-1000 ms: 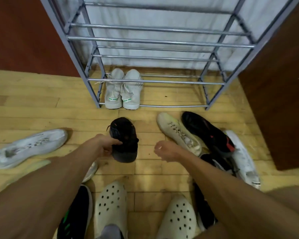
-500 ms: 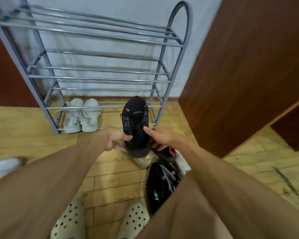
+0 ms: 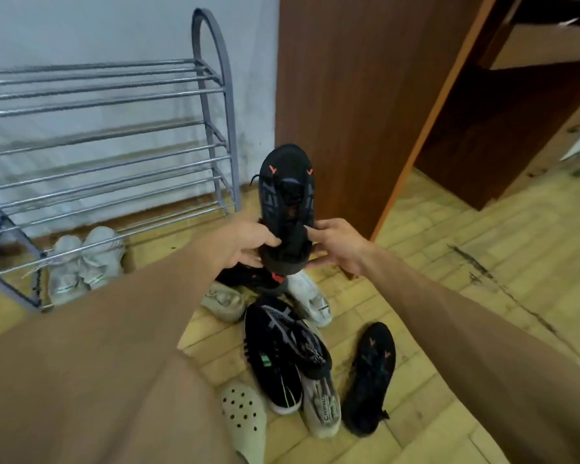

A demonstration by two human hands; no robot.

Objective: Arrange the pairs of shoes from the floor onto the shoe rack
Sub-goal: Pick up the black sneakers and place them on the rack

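A black shoe with orange marks (image 3: 287, 195) is held up in the air, toe pointing away, above the pile of shoes. My left hand (image 3: 245, 244) grips its heel from the left and my right hand (image 3: 337, 246) holds the heel from the right. Its matching black shoe (image 3: 370, 376) lies on the floor at the lower right. The grey metal shoe rack (image 3: 211, 105) stands at the left against the wall, with a pair of white sneakers (image 3: 84, 262) on its lowest tier. Other tiers look bare.
Under my hands lies a heap of shoes: a black sneaker with green tag (image 3: 282, 349), a white sneaker (image 3: 310, 298), a beige shoe (image 3: 223, 301). A cream perforated clog (image 3: 245, 420) is on my foot. A brown wooden cabinet (image 3: 365, 95) stands right of the rack.
The black shoe has been lifted from the floor and my right hand has joined my left on its heel. The view has swung to the right, so the rack now sits at the left.
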